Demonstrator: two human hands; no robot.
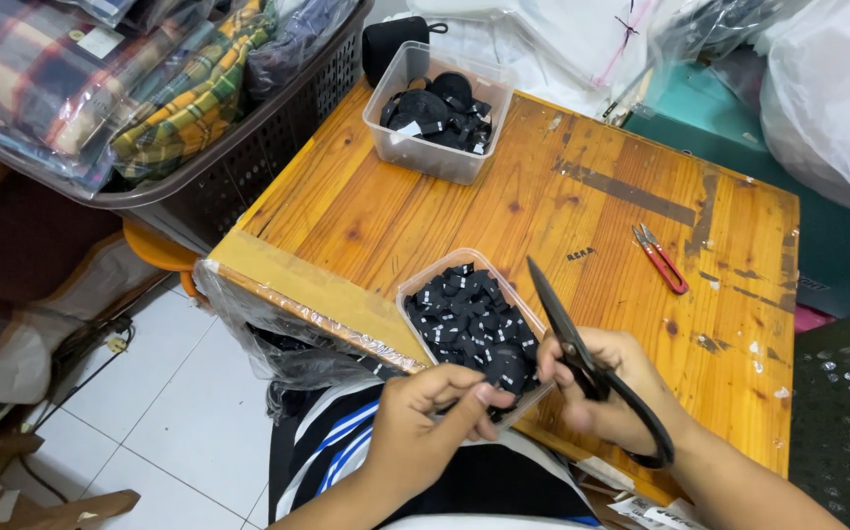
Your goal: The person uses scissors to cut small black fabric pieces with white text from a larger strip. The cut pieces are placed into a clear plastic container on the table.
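From the head camera I look down on my two hands at the near edge of the wooden counter [562, 216]. My right hand [607, 393] is closed around the handles of the big black scissors [582, 358]; the fingers are passed through the loops, so the tool sits firm in the palm. The blades are together and point up and away from me, over the counter, so the sharp tip is not toward my body. My left hand [425, 427] is half closed, thumb and first fingers pinched together just beside the scissors. I think there is something small and dark between them, but it is too small to tell what it is.

The near clear tub [415, 292] stands at the counter edge, just in front of both hands, full of small black pieces [469, 324] with little white marks. I judge it is so close because the fingers can reach it without stretching. A second clear tub [425, 157] with black rolled strips [435, 113] stands at the far side, well apart from my hands.

The small red snips [659, 258] lie alone on the right part of the counter, not touched. On the left, beside the counter, is a dark basket [248, 167] with folded checked cloth [180, 103] in clear bags. A crumpled clear plastic bag [268, 339] hangs at the near left corner. Below me is white tile floor [180, 412]
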